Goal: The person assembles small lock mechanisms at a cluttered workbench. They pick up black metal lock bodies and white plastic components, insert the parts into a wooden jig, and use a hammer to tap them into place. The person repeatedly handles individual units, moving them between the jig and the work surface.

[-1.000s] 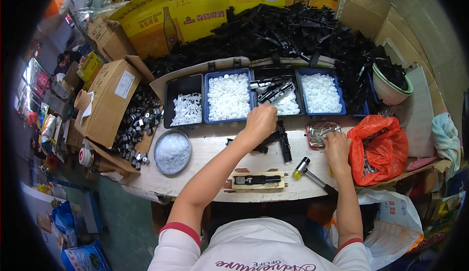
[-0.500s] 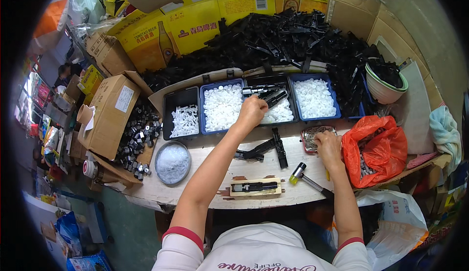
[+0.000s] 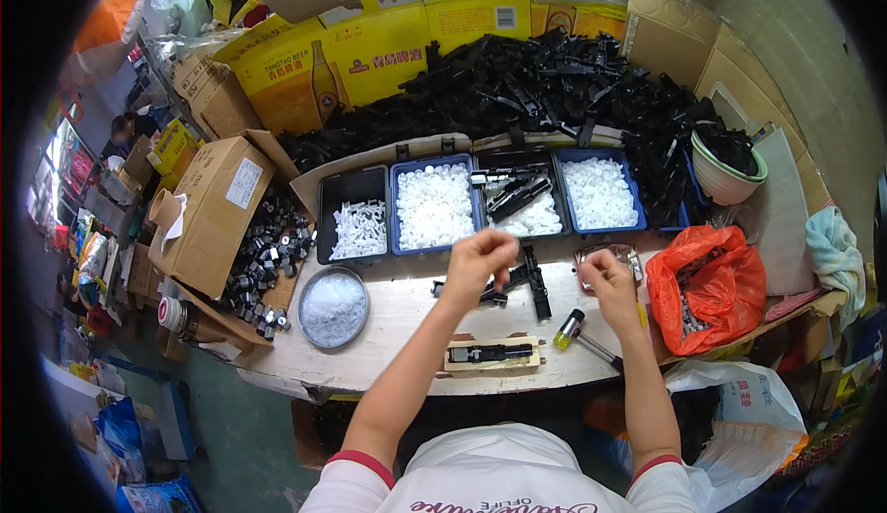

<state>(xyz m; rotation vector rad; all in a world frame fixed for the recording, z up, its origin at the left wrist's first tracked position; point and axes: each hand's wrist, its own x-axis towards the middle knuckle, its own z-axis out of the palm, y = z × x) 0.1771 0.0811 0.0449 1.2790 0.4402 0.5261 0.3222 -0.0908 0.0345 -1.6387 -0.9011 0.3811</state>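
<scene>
My left hand hovers over the bench in front of the bins, fingers curled into a pinch; what they hold, if anything, is too small to make out. My right hand is pinched at the near edge of a small red-rimmed dish of thin metal pins, its grip likewise unclear. Below my left hand lie loose black plastic parts. Nearer me, a black part rests in a pale wooden holder. A hammer with a yellow-and-silver head lies to its right.
Behind are bins of white pieces: a black bin, blue bins, and one topped with black parts. A metal bowl of white material sits left, a red bag right. Black parts pile up behind.
My left hand has drawn back toward me from the black parts on the bin, leaving them there. The right hand has come up and back from among the pins.
</scene>
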